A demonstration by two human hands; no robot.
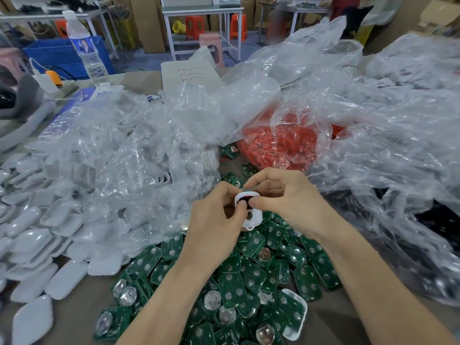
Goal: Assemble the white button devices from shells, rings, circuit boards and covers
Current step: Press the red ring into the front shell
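Both hands hold one white shell point(254, 217) above a heap of green circuit boards point(249, 282). My left hand point(214, 220) grips the shell's left side. From the right, my right hand point(286, 197) pinches it, thumb pressing a red and black part point(245, 198) set in the shell's upper opening. A round hole shows in the shell's lower half. Another white shell point(296, 317) lies among the boards at the lower right. White covers point(37, 245) are piled at the left. Red rings point(278, 143) fill a clear bag behind the hands.
Crumpled clear plastic bags point(124, 150) cover most of the table, left and right. A water bottle point(86, 46) stands at the back left beside a small dropper bottle point(46, 80). A paper with handwriting point(191, 75) lies behind. Stools and tables stand in the background.
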